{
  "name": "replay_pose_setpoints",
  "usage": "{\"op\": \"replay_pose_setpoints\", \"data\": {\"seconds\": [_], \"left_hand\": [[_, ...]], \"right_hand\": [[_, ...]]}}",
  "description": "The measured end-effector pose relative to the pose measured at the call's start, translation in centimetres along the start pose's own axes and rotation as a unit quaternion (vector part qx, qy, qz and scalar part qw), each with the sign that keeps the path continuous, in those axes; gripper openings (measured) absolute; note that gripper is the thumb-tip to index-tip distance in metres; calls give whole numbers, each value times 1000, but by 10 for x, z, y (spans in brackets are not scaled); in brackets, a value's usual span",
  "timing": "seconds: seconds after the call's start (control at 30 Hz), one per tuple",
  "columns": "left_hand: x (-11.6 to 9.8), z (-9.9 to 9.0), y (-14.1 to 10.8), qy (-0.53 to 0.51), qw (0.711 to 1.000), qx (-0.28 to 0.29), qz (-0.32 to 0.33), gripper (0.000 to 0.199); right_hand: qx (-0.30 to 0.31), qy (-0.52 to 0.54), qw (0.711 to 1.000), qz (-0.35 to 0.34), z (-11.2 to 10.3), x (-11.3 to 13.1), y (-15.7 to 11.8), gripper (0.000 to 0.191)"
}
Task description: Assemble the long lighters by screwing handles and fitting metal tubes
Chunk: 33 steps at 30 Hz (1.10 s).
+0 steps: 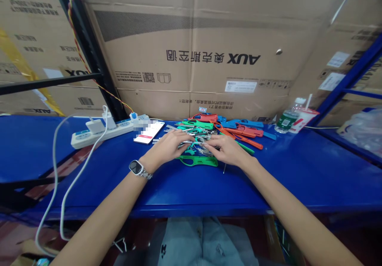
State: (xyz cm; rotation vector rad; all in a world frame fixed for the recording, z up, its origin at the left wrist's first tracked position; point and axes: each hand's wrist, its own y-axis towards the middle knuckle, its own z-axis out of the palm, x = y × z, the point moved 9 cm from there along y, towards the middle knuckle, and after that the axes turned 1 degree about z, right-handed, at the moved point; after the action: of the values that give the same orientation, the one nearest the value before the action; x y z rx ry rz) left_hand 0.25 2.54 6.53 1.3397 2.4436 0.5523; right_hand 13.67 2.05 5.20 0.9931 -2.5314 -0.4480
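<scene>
A pile of small metal and teal parts [199,150] lies on the blue table [179,190], between and beneath both hands. My left hand [168,145] reaches into its left side, thumb and fingers closed on something too small to make out. At the right side of the pile, my right hand [225,148] has its fingertips pinched together; what they hold is hidden. A green plastic piece [198,161] with a loop lies just in front of the pile. Behind are another green piece [204,125] and a red one [209,118]. Orange-red pieces [247,131] and blue ones [250,123] spread to the right.
Left of the pile lies a phone [153,131], with a white power strip [104,133] and cables beyond it. A water bottle [288,118] and a red-and-white cup [306,119] stand at the back right. Large cardboard boxes [191,31] rise behind the table.
</scene>
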Motion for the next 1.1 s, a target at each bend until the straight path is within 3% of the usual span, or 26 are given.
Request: {"op": "replay_pose_setpoints", "data": {"seconds": [0.6,0.8,1.1], "left_hand": [[9,9,-2,-41,998,22,-49,22],[3,10,-2,-40,998,32,-48,24],[-10,16,0,27,998,61,-14,26]], "right_hand": [[-31,82,996,-9,1,-1,0,37],[-21,114,993,-13,6,4,2,43],[16,104,994,-1,12,15,10,35]]}}
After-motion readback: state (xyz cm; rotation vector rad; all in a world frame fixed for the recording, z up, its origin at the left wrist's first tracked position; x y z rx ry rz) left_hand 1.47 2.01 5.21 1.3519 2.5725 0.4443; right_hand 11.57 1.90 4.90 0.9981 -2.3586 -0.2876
